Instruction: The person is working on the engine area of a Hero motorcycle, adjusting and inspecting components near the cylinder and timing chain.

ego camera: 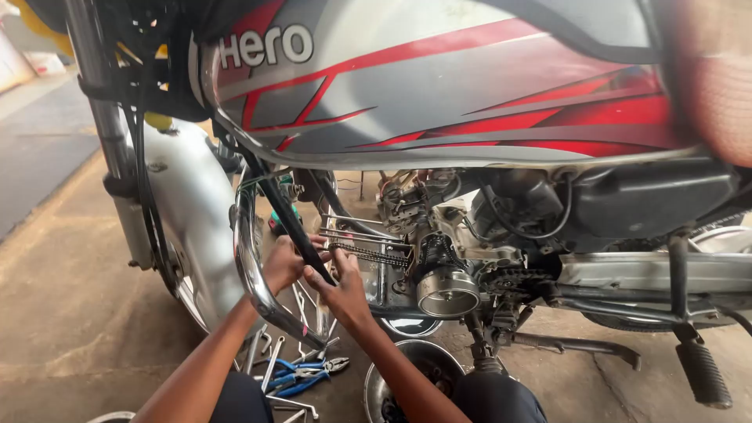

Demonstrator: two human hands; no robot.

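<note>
here both hands (pixel 317 270) grip the chain (pixel 368 254); it runs level, left-right

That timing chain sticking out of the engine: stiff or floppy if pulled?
The timing chain is probably floppy: linked segments, stretched between the engine and the hands. Likely heavy for its size, being metal. Possibly slippery, looking dark and oily. The right hand is by its end.

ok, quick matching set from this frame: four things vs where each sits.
Things:
1 fuel tank
2 blue-handled pliers
3 timing chain
4 footpeg

Places:
A on the floor among spanners
B lower right, on a bar below the frame
C top of frame, red and grey
D stretched out from the engine toward the hands

Pairs: 1-C, 2-A, 3-D, 4-B
</note>
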